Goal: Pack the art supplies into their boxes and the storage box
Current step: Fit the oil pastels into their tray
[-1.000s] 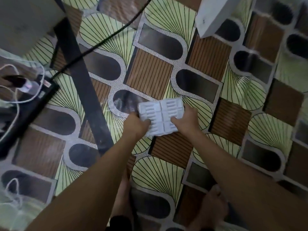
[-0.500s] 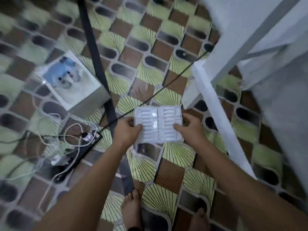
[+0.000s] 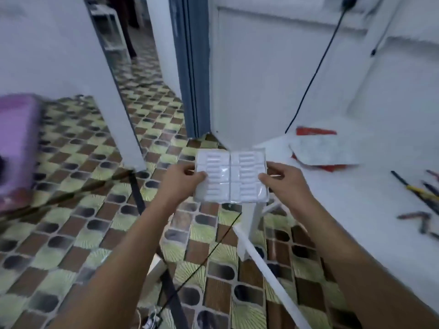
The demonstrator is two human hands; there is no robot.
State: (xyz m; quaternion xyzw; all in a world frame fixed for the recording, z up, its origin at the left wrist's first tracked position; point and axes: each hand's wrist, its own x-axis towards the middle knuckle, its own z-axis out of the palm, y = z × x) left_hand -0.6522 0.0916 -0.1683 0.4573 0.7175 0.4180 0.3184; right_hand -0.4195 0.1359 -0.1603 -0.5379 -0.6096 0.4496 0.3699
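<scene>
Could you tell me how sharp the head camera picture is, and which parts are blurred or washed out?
Head view: the white plastic tray and both hands, left hand and right hand, are fairly sharp; the purple box at the left edge is motion-smeared; the white table looks washed out; the pencils are soft.

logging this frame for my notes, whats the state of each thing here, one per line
white plastic tray: held level off the table, slots look empty
left hand: grips the tray's left edge
right hand: grips the tray's right edge
red and white box: lying on the white table
loose pencils: scattered on the table, unpacked
</scene>
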